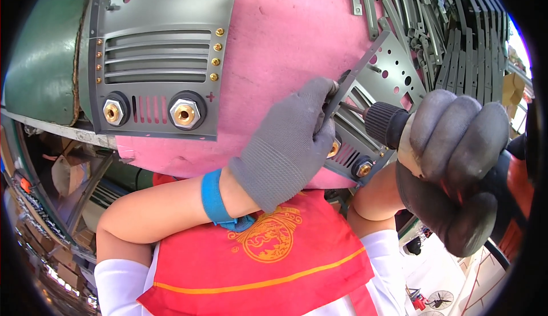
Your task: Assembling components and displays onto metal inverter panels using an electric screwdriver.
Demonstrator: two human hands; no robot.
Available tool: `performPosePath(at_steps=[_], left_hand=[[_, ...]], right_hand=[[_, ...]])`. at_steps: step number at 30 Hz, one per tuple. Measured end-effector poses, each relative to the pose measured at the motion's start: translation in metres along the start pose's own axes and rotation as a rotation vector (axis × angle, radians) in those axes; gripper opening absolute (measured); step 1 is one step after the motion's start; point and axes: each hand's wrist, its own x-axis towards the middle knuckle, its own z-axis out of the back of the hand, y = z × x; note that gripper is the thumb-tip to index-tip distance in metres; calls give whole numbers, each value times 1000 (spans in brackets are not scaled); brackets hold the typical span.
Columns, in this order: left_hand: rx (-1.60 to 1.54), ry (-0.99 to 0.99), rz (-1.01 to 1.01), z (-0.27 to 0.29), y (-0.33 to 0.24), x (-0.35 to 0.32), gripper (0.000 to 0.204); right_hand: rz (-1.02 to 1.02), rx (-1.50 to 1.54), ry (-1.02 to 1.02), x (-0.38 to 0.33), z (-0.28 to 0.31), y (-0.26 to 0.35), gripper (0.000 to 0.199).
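My left hand, in a grey glove with a blue wrist strap, pinches a thin grey metal strip and holds it against a grey perforated panel lying on the pink mat. My right hand, gloved in dark grey, grips a power screwdriver. Its bit points left and meets the strip right beside my left fingertips. Brass fittings sit along the panel's near edge.
A second grey panel with louvre slots, brass screws and two brass hex sockets lies at the left on the pink mat. Several grey metal strips are heaped at the far right. A green surface borders the left.
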Motion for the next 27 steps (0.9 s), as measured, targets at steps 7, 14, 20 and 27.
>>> performPosePath(at_steps=[7, 14, 20, 27], left_hand=[[424, 113, -123, 51, -51, 5, 41], [1079, -167, -672, 176, -109, 148, 26], [1405, 22, -578, 173, -90, 207, 31], [1570, -133, -469, 154, -94, 226, 28]], right_hand=[[416, 226, -127, -10, 3, 3, 79], [307, 115, -346, -14, 6, 19, 74], [297, 103, -347, -9, 6, 2, 26], [252, 75, -426, -10, 13, 0, 31]])
